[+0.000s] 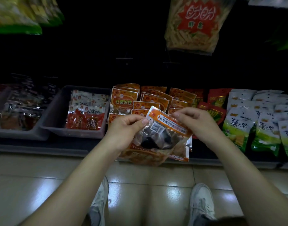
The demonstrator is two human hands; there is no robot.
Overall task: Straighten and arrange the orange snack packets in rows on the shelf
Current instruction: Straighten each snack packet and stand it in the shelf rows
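Glossy tile and my pale shoes sit nearest, since I'm crouched low to reach the bottom shelf. Above my knees, my left hand pinches one corner of an orange snack packet and my right hand pinches the opposite edge. Both grip it barcode side up and tilted, probably so I can turn it to face like the rest. Under it are more loose packets at the shelf's front lip; whether my fingers carry them too I cannot tell. Just beyond, the orange rows stand overlapped, some askew — the held one belongs there. A grey bin flanks them on the left and green-and-white bags on the right — farthest up, a hanging bag.
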